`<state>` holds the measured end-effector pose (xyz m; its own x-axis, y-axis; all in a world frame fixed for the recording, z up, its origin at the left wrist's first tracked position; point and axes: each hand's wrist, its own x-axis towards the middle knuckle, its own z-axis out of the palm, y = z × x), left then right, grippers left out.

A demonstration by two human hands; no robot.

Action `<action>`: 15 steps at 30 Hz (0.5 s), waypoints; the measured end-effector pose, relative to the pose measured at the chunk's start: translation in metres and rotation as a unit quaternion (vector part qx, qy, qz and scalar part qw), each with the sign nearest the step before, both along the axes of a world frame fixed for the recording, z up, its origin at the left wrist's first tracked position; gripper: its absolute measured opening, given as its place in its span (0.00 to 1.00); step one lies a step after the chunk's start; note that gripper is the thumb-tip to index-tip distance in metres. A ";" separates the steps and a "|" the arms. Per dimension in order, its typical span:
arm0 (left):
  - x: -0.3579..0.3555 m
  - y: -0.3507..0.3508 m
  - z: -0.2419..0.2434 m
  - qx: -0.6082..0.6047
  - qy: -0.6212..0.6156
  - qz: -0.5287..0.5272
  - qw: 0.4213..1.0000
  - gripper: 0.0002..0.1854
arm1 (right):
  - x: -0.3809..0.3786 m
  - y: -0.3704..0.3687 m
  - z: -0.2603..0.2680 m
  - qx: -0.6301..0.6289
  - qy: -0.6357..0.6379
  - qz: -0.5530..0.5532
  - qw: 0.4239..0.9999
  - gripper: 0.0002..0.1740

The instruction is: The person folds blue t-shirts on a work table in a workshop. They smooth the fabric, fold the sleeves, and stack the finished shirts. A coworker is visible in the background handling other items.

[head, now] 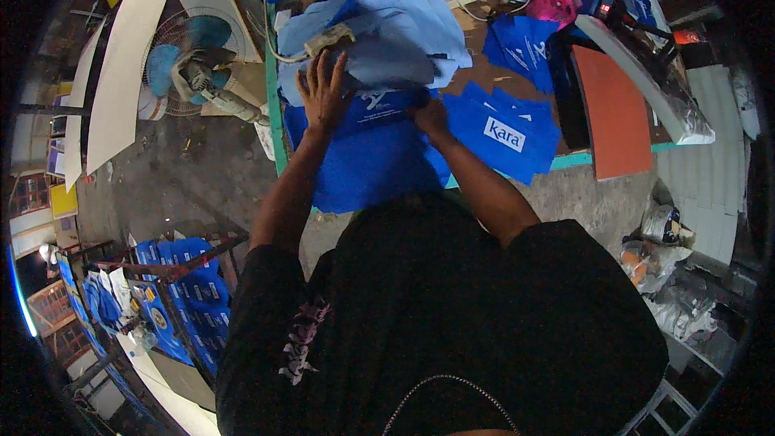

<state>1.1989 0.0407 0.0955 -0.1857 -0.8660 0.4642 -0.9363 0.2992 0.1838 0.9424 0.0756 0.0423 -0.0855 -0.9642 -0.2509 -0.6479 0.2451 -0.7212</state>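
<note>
Printed blue fabric (381,108) lies before me at the table's near edge, with plain blue fabric (369,160) below it. My left hand (323,88) rests on its left part, fingers spread, their tips beside a worn, light-coloured block with a cable (329,40). My right hand (431,116) is curled at the right edge of the printed fabric and pinches it. Beyond both hands spreads a heap of light-blue sheets (399,12), partly under a dark blurred area. Right of my right hand lie overlapping blue pieces with a white printed patch (499,127).
More printed blue pieces (524,51) and a pink bundle (551,6) lie at the back right. An orange-red board (614,112) overhangs the table's right front. A caged fan (194,63) stands left of the green table edge (272,91). A rack with blue printed pieces (194,290) stands at lower left.
</note>
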 end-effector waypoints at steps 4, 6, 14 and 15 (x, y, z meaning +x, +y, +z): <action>0.005 0.002 -0.004 -0.034 0.017 -0.006 0.999 0.48 | -0.016 0.005 0.028 0.148 -0.256 -0.068 0.953 0.26; 0.009 0.000 -0.003 -0.040 0.024 -0.011 0.999 0.47 | -0.037 0.017 0.054 0.157 -0.323 -0.056 0.932 0.22; 0.010 0.006 -0.012 -0.012 0.048 0.008 0.999 0.37 | -0.219 0.005 0.111 -0.095 -0.467 -0.202 0.856 0.14; 0.006 0.011 -0.018 0.025 0.048 0.055 0.997 0.33 | -0.241 -0.004 0.104 -0.124 -0.495 -0.223 0.831 0.13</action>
<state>1.2052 0.0518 0.0774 -0.0450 -0.9010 0.4316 -0.9402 0.1841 0.2865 0.7009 0.0718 0.1466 -0.3176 -0.9247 -0.2097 0.4074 0.0666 -0.9108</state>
